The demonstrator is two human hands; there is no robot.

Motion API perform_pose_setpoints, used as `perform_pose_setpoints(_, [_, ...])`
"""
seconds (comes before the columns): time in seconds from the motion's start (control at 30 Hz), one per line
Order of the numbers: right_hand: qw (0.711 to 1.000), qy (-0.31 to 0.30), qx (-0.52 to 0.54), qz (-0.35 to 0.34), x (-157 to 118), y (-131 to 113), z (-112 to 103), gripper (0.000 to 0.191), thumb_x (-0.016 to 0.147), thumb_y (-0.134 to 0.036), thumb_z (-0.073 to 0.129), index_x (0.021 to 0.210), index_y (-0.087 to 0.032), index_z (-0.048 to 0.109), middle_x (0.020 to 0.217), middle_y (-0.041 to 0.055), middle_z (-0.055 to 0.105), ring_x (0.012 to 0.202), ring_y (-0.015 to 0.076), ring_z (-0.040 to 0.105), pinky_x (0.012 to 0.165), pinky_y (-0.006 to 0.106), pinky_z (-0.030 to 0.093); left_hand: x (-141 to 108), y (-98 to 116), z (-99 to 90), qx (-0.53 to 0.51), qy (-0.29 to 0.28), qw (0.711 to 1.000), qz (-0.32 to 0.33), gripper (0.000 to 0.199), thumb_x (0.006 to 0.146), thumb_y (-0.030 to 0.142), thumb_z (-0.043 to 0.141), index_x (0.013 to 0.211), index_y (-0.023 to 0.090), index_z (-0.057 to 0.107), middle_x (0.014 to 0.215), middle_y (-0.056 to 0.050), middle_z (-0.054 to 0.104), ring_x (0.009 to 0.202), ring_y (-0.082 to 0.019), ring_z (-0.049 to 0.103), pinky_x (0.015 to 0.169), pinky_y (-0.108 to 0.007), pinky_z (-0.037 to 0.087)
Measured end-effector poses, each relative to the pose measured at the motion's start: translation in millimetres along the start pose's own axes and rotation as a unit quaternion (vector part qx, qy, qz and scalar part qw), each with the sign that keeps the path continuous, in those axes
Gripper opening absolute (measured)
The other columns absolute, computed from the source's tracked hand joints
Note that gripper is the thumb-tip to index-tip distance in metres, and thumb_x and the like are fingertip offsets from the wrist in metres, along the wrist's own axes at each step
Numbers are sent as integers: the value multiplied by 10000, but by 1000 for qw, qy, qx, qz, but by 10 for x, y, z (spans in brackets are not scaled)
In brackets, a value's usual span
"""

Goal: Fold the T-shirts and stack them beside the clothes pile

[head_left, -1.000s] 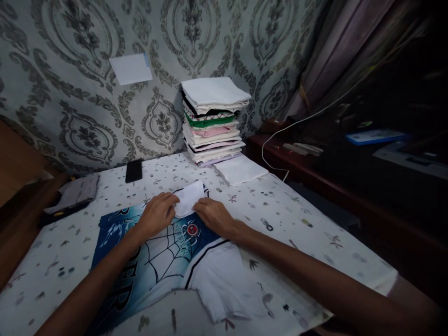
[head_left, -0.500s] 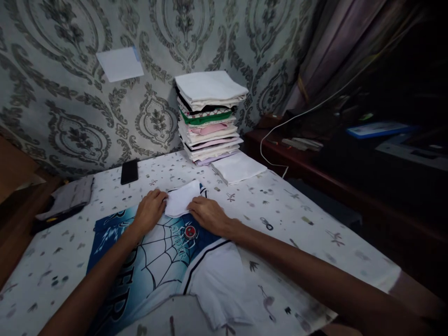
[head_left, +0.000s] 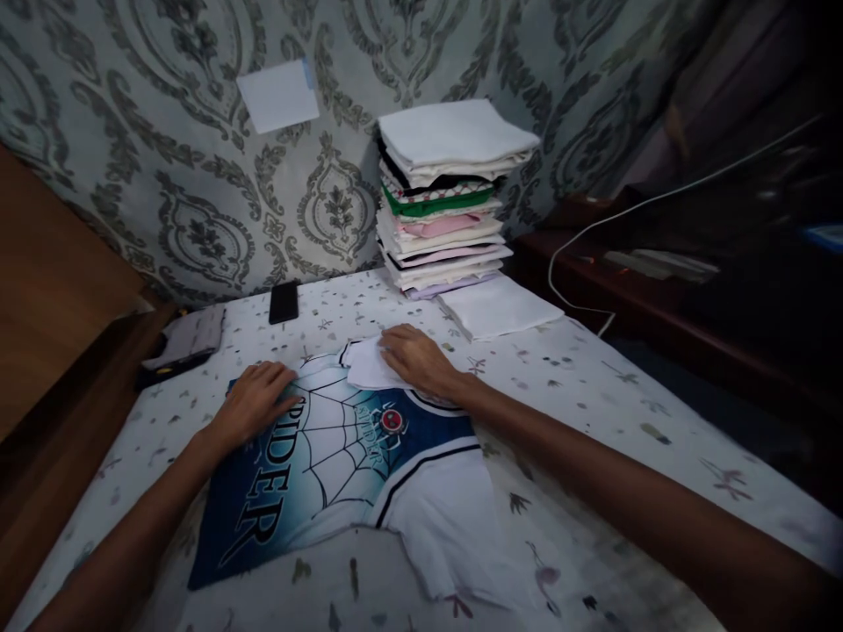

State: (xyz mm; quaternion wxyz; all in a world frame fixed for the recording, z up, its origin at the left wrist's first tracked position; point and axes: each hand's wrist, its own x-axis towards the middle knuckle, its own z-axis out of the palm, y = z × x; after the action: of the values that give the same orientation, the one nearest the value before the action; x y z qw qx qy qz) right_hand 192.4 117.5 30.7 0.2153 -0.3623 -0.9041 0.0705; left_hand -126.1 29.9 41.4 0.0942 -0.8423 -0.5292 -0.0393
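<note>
Now the shirt [head_left: 329,465] lies beneath your left hand [head_left: 255,402], loosely spread, and right hand [head_left: 418,360], on a sleeve [head_left: 367,367], grip unclear.

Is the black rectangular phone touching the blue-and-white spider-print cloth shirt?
Apart: the head view shows white patterned tablecloth between phone and shirt.

Shirt [head_left: 342,474]: smooth matt cloth, printed. Stack [head_left: 444,228]: folded cloth, matt. Table cover [head_left: 593,377]: looks like printed cloth, matt. Phone [head_left: 284,303]: smooth black face, glass or plastic, can't tell. Note [head_left: 277,96]: paper-like, matt. Panel [head_left: 59,290]: wood-look, smooth.
</note>
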Motion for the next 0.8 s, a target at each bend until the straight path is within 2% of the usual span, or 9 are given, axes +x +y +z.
perform_pose_setpoints(0.1, [998,-50,-26,-35,121,41,155,419,994,-321,451,1366,-157,555,1510,154,484,1417,296,407,1158,493,332,-143,-112,-74,94,-43,994,24,248,997,283,427,1083,192,642,1079,-127,671,1017,-285,608,873,-433,462])
perform_pose_setpoints(0.2, [994,-99,-44,-27,169,85,300,538,1015,-422,389,1506,-200,392,1604,135,350,1496,303,279,1190,550,262,-156,-208,-130,160,-99,982,-17,276,953,139,442,1158,168,625,1123,-141,672,1020,-301,621,830,-432,477])
perform_pose_setpoints(0.27, [991,-123,-51,-12,173,123,362,579,1025,-460,335,1539,-192,334,1609,144,333,1501,299,269,1197,549,249,-153,-270,-138,175,-127,975,-60,324,920,80,442,1183,151,617,1132,-149,671,1028,-309,627,796,-423,492])
perform_pose_setpoints(0.37, [990,-129,-55,-8,166,174,402,606,1027,-495,291,1553,-195,307,1608,140,336,1501,291,269,1202,531,252,-170,-344,-107,177,-139,968,-114,340,923,72,410,1181,140,621,1117,-158,667,1011,-310,639,735,-399,508])
perform_pose_setpoints(0.53, [989,-132,-66,-8,164,191,387,607,1025,-521,268,1547,-216,320,1608,125,341,1506,281,258,1207,522,246,-204,-366,-102,175,-147,964,-134,368,928,77,377,1186,141,632,1131,-166,659,992,-307,649,707,-389,521])
perform_pose_setpoints(0.63, [987,-146,-60,2,163,165,345,613,1024,-518,283,1547,-203,327,1609,131,337,1506,284,255,1211,515,244,-246,-338,-168,164,-151,965,-136,374,913,64,387,1152,158,660,1104,-162,674,1009,-308,652,770,-410,524])
perform_pose_setpoints(0.7, [988,-144,-55,8,175,124,318,618,1024,-520,289,1552,-201,318,1614,131,325,1510,287,244,1212,523,240,-280,-299,-208,164,-154,964,-145,391,898,46,394,1156,157,667,1123,-167,682,1061,-322,643,862,-468,506])
perform_pose_setpoints(0.8, [992,-117,-50,-13,244,5,314,635,1023,-531,302,1559,-191,301,1625,135,294,1519,284,212,1222,528,205,-263,-170,-193,144,-140,967,-156,437,906,69,403,1288,140,606,1285,-191,639,1211,-347,586,1006,-565,424])
